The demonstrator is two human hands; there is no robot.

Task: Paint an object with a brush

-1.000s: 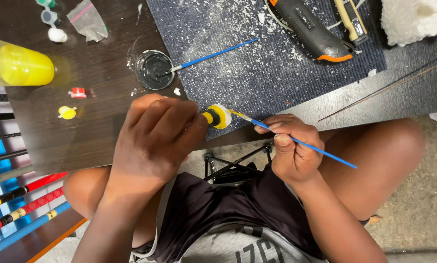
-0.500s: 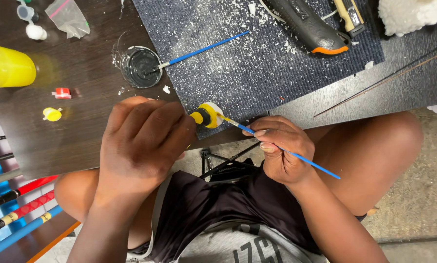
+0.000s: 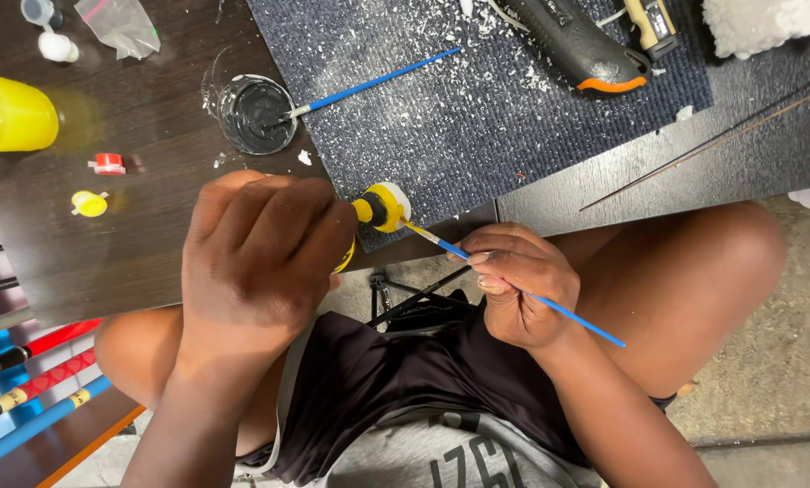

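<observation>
Head view: the left hand [image 3: 260, 262] was closed around a small yellow-painted object [image 3: 379, 208] at the dark table's [image 3: 152, 244] edge. The right hand [image 3: 518, 285] pinched a thin blue-handled paintbrush [image 3: 513, 287], its tip touching the object. Yellow covered most of the visible face, a pale rim apparently left unpainted.

Bare arms, black shorts, grey printed shirt.

Even, fairly bright light falls from above, casting soft shadows under the left hand [image 3: 260, 262], with sharp focus and slight wide-angle stretch at the edges.
</observation>
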